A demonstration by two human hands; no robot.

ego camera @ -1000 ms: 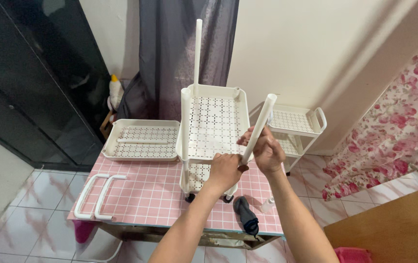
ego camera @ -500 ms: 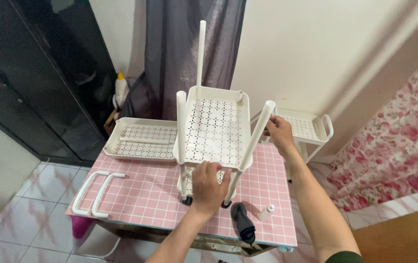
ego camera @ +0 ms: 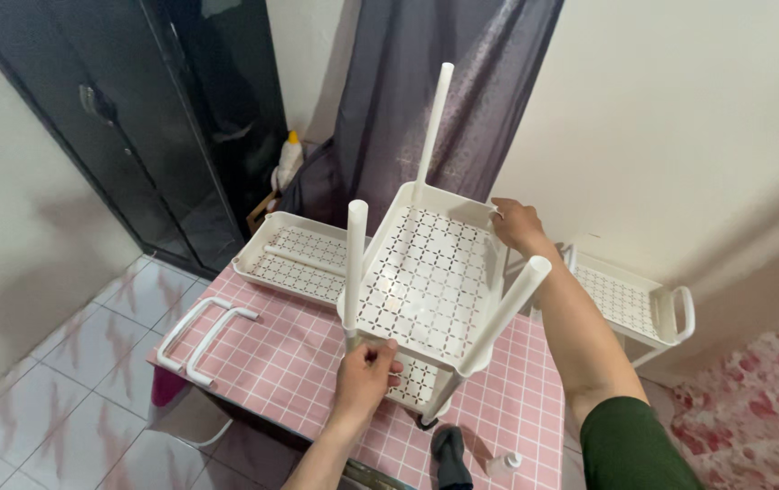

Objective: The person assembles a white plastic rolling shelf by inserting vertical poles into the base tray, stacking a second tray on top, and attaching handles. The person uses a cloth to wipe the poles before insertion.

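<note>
A white plastic shelf cart (ego camera: 426,272) with perforated trays stands on a pink tiled table (ego camera: 290,358). Three white poles rise from its upper tray: near left (ego camera: 355,263), near right (ego camera: 507,313) and far (ego camera: 432,122). My left hand (ego camera: 364,377) grips the base of the near left pole at the tray's front corner. My right hand (ego camera: 516,225) reaches over to the tray's far right corner and holds its rim there.
A loose white tray (ego camera: 294,257) holding a white pole lies at the table's far left. Two white U-shaped handles (ego camera: 199,336) lie at the left edge. A dark cloth (ego camera: 451,454) and small clear bottle (ego camera: 505,465) sit near the front. A second white cart (ego camera: 634,304) stands right.
My right hand let go of the near right pole and moved to the tray's far right corner. My left hand shifted to the near left pole's base. The view swung left.
</note>
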